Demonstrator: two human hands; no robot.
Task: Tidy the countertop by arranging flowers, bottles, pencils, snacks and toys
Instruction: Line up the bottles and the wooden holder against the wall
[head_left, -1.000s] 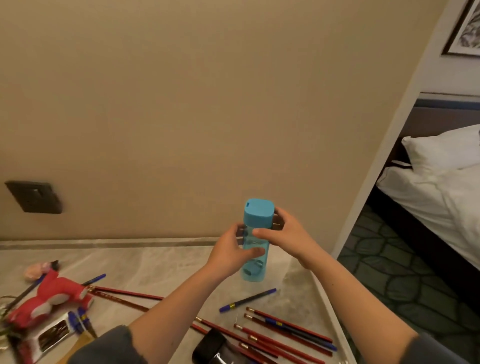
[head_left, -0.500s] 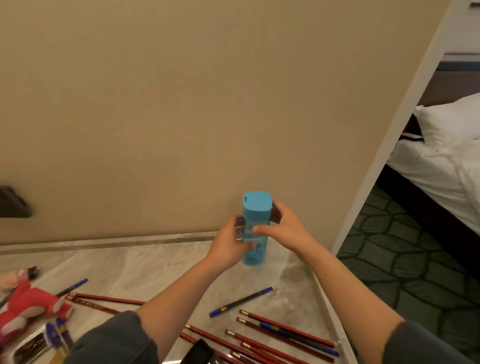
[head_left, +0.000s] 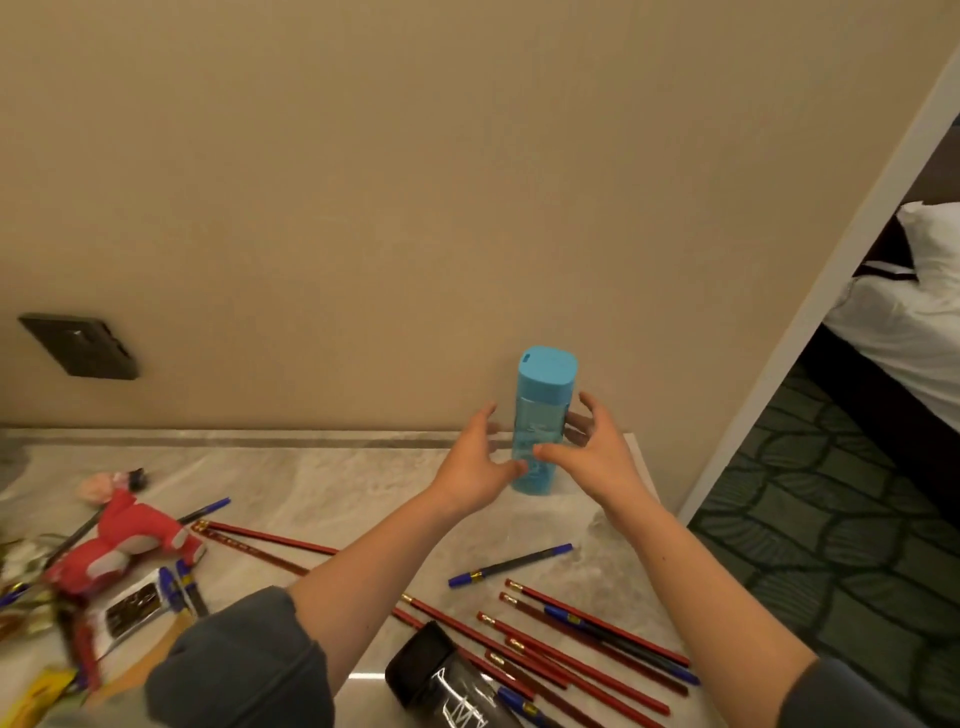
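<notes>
A translucent blue bottle (head_left: 543, 395) with a blue cap stands upright on the marble countertop (head_left: 332, 483), at the back right against the wall. My left hand (head_left: 475, 462) and my right hand (head_left: 592, 457) flank it with fingers spread and loose. Only the thumbs lie in front of its lower body. Several red pencils (head_left: 582, 657) and blue pens (head_left: 511, 564) lie scattered in front. A red plush toy (head_left: 122, 545) lies at the left beside a snack packet (head_left: 130, 608).
A black-capped container (head_left: 431, 670) lies at the bottom centre among the pencils. A dark wall socket (head_left: 78, 345) is at the left. The countertop ends just right of the bottle, with patterned carpet (head_left: 831, 519) and a bed (head_left: 914, 322) beyond.
The bottle went from held above the counter to standing by the wall. Both hands have loosened their grip and spread their fingers.
</notes>
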